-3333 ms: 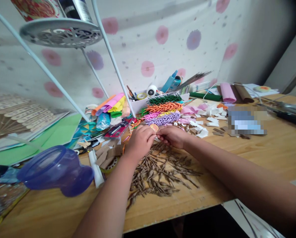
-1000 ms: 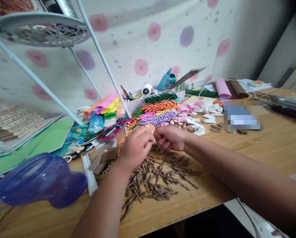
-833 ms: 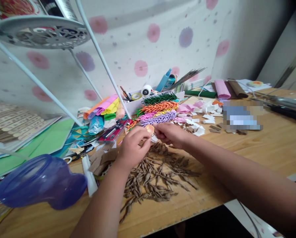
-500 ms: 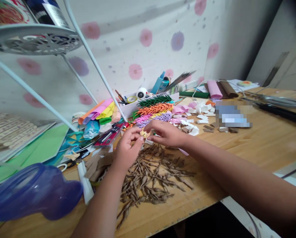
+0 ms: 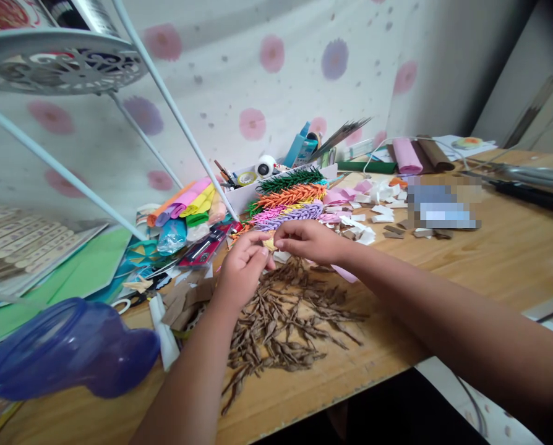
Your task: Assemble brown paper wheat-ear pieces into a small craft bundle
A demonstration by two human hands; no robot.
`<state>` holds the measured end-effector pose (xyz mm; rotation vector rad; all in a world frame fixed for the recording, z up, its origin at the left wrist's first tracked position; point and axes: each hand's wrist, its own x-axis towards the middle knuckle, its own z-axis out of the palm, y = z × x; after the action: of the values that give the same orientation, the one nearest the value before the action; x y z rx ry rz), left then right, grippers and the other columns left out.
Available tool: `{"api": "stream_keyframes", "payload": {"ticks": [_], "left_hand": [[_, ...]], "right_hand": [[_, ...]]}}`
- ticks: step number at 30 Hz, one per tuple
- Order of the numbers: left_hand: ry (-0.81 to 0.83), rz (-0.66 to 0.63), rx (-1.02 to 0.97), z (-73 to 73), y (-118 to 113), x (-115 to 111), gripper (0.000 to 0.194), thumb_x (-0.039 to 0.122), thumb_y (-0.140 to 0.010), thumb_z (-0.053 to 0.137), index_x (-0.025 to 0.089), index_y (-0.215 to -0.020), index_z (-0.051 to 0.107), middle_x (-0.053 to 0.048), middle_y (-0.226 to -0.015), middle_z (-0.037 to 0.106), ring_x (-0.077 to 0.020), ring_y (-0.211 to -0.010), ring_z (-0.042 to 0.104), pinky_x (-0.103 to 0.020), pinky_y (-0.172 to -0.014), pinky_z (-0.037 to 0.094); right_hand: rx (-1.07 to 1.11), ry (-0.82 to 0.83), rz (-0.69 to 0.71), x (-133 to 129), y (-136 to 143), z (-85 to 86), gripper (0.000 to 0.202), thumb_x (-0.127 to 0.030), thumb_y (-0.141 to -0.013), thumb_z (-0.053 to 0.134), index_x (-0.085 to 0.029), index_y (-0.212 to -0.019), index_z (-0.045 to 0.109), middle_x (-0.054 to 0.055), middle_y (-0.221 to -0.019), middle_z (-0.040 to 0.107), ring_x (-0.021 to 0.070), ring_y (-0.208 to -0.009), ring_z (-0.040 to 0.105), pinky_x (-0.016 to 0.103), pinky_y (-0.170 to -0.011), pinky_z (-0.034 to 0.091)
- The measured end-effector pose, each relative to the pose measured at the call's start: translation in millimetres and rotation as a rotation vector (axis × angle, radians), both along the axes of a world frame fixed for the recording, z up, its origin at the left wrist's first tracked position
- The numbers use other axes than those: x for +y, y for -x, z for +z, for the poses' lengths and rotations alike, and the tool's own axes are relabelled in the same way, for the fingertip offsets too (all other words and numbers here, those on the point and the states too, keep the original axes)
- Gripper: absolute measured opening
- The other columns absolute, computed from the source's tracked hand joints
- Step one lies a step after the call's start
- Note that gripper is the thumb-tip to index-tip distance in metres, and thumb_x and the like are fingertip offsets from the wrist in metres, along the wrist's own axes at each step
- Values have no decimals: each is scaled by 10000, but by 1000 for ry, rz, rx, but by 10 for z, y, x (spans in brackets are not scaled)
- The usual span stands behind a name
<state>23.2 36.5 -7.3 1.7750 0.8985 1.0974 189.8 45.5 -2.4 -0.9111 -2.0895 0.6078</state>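
Note:
A small pale yellow piece [image 5: 270, 245] is pinched between the fingertips of both hands, above the wooden table. My left hand [image 5: 244, 269] grips it from the left with thumb and fingers closed. From the right, my right hand [image 5: 304, 240] has its bent fingers on the other side of the same piece. Below and in front of the hands lies a spread of twisted brown paper strips [image 5: 281, 327]. Just behind the hands are braided bundles in purple [image 5: 299, 217], orange [image 5: 290, 199] and dark green [image 5: 291, 180].
A blue-purple translucent container [image 5: 72, 349] stands at the left front, near green sheets [image 5: 63, 284]. White and pink paper scraps [image 5: 383, 213] lie to the right. A white rack [image 5: 72, 62] rises at the upper left, and rolled coloured paper [image 5: 184, 204] lies beneath it.
The yellow piece looks more folded or compact between the fingers. My right hand's fingers have drawn closer together. The whole view has shifted slightly.

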Motion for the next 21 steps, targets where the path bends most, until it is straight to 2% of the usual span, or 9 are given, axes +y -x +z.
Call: {"api": "stream_keyframes", "payload": {"ticks": [4, 7, 13, 21], "left_hand": [[86, -54, -139, 3, 0, 26, 174, 204, -738, 470, 194, -911, 452, 53, -502, 540, -86, -477, 491, -197, -506, 362], [168, -91, -202, 12, -4, 33, 173, 196, -735, 462, 188, -908, 451, 52, -487, 533, -84, -457, 486, -195, -498, 361], [209, -102, -176, 14, 0, 33, 148, 188, -731, 467, 171, -876, 489, 46, -478, 528, -75, -448, 473, -186, -484, 345], [190, -144, -141, -5, 23, 36, 150, 183, -737, 479, 164, -884, 502, 39, -525, 539, -70, -490, 488, -186, -511, 359]], "right_hand": [[-16, -177, 96, 18, -60, -1, 160, -183, -732, 470, -139, -877, 519, 36, -815, 547, 106, -721, 476, 232, -638, 370], [-91, -261, 145, 22, -77, -13, 140, -205, -720, 500, -145, -841, 537, 45, -834, 560, 121, -764, 484, 253, -687, 371], [16, -72, 162, 7, -38, -31, 114, -220, -738, 476, -131, -743, 548, 0, -656, 537, 82, -602, 470, 210, -578, 367], [133, 120, 175, 17, -10, -49, 114, -225, -726, 483, -127, -743, 538, -18, -653, 511, 61, -592, 447, 184, -545, 333]]}}
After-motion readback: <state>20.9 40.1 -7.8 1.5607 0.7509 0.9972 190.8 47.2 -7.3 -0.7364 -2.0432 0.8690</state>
